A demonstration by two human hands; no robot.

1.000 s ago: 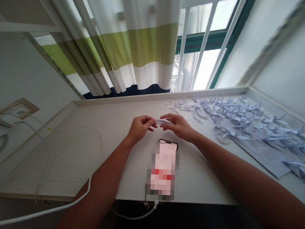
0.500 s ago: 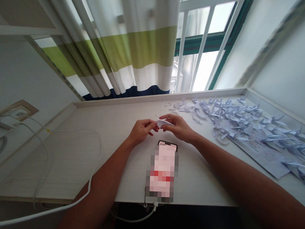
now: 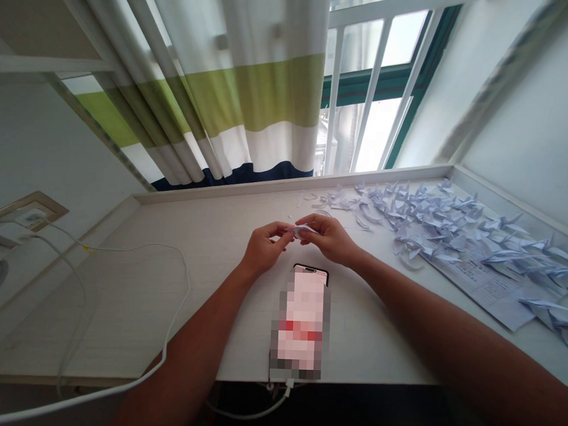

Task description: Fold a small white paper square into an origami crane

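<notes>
**Item:** folded paper piece (image 3: 298, 229), small and pale lilac.
**Location:** held just above the desk (image 3: 160, 277), mid-width toward the far edge, directly beyond the phone (image 3: 302, 319).
**Long axis:** left to right, spanning between the hands.
**Left hand** (image 3: 263, 248): fingers pinched narrow on the left end.
**Right hand** (image 3: 328, 239): fingers pinched narrow on the right end; both hands are equally near.
**Adjacent:** paper cranes (image 3: 428, 218) spread toward the far right corner, well apart from the hands; charging cable (image 3: 181, 284) lies at the left.

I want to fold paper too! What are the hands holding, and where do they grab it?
A small pale paper piece, too small to tell its shape. The left hand pinches its left end, the right hand its right end.
</notes>
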